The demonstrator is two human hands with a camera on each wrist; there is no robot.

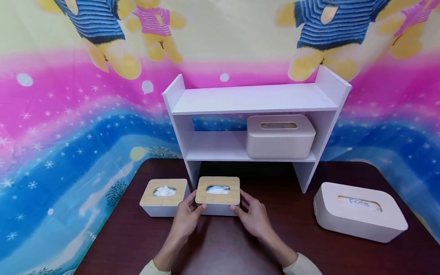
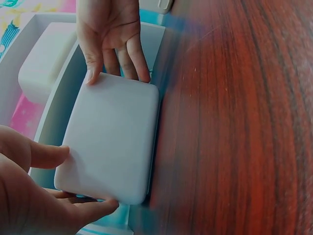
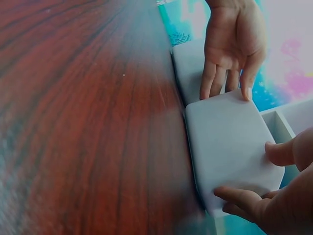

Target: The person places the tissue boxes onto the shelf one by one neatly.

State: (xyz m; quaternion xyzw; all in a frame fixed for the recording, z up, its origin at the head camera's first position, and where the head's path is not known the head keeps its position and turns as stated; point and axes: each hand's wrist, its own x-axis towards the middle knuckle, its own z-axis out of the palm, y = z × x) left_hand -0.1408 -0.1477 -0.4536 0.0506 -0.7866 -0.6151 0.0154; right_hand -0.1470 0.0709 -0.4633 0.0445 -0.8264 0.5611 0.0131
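While the wood-topped box [image 1: 218, 198] is sitting in the head frame's lower middle, its long side running left to right, the left hand [image 1: 186, 217] and right hand [image 1: 254, 217] are pinching its ends, both equally near; the wrist views are showing its plain side [image 2: 110, 139], but only the head view is showing its tissue [image 1: 218, 190]

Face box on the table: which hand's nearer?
Right: right hand left of the Face box, gripping the right side of the held box; left hand farther left, gripping its left side.
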